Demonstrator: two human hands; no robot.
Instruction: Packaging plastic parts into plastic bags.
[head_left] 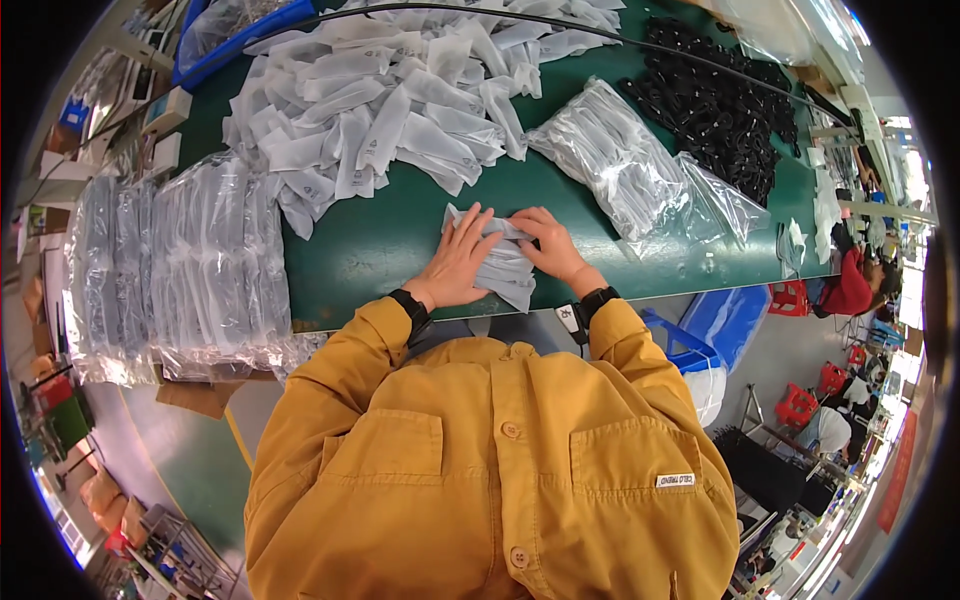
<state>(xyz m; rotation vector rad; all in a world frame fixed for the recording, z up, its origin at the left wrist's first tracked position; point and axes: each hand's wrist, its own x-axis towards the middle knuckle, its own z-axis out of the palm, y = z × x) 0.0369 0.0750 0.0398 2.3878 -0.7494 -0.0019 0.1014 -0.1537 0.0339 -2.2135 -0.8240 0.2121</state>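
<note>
My left hand point(455, 262) lies flat with spread fingers on a small stack of grey-white flat pouches point(505, 270) at the near edge of the green table point(370, 250). On the stack's right side rests my right hand point(548, 246), its fingers curled over the top pouch. Both wrists wear dark bands below yellow sleeves. A big loose heap of the same pouches point(390, 100) lies just beyond my hands.
Stacks of clear plastic bags point(180, 270) sit at the left. A clear bag filled with white items point(620, 165) lies to the right, with a pile of black parts point(720, 100) behind it. A blue bin point(725, 320) stands below the table's right.
</note>
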